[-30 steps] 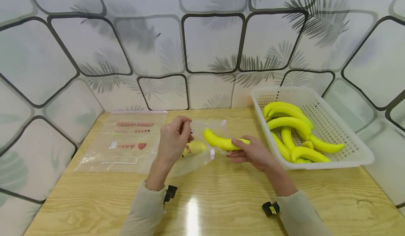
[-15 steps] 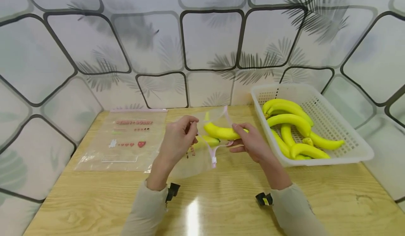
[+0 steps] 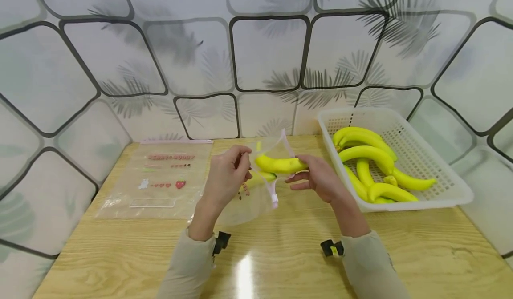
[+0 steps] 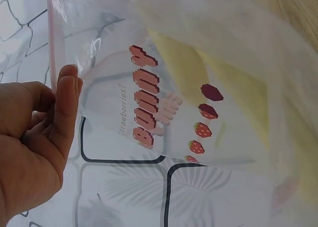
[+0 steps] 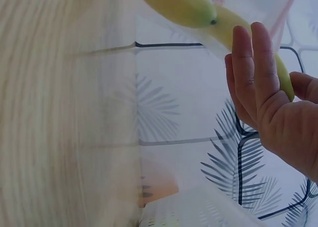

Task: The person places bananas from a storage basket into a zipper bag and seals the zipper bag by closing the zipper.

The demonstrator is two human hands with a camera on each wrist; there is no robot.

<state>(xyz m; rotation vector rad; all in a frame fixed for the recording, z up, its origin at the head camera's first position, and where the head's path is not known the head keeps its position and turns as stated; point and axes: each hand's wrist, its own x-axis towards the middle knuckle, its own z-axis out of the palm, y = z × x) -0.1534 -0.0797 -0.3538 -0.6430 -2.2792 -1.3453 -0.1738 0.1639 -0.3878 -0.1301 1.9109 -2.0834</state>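
Observation:
My left hand pinches the pink zip edge of a clear zip bag printed with red lettering and strawberries. The bag's mouth faces right and gapes. One banana lies inside, seen through the film. My right hand grips a second banana by its right end, between thumb and fingers. That banana's left part reaches into the bag's mouth, above the first one. In the right wrist view, some fingers of the right hand stretch out straight along the banana.
At the right stands a white perforated basket with several bananas piled in it. Another printed zip bag lies flat on the wooden table at the left. A patterned curtain closes off the back and sides.
The right hand and its banana have risen and shifted slightly left, a little farther into the bag. The bag's mouth has spread wider. The left hand keeps its pinch, moved slightly right.

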